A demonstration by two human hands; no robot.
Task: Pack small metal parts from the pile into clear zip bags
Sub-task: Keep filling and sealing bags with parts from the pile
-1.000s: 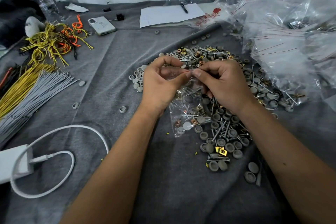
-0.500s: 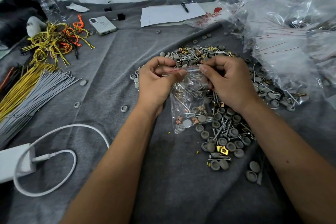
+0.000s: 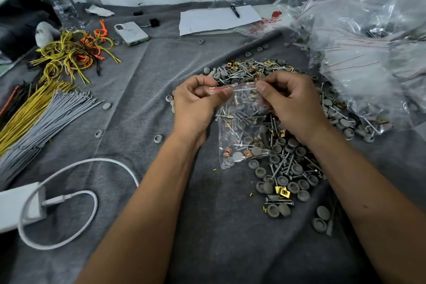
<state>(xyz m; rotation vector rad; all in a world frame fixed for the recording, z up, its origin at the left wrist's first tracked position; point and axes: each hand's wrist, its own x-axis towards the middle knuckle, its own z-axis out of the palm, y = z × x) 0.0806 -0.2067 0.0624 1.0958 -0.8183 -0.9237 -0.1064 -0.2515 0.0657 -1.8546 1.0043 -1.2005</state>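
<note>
A clear zip bag [image 3: 241, 131] hangs between my hands over the grey cloth, partly filled with screws, grey caps and brass clips. My left hand [image 3: 196, 104] pinches the left end of its red-lined zip strip. My right hand [image 3: 292, 104] pinches the strip's right end. The strip is stretched level between them. The pile of metal parts [image 3: 285, 163] spreads under and to the right of the bag, from behind my hands down to the lower right.
A heap of clear bags [image 3: 368, 57] fills the right side. Grey and yellow wires [image 3: 39, 117] lie at the left, a tangle of yellow and orange wires [image 3: 71, 55] behind them. A white charger cable [image 3: 76, 198], a phone [image 3: 131, 33], paper [image 3: 216, 18] and a bottle [image 3: 57, 0] are also here.
My hands have slid apart along the zip strip, the right hand moving right. The bag now hangs lower and more stretched between them.
</note>
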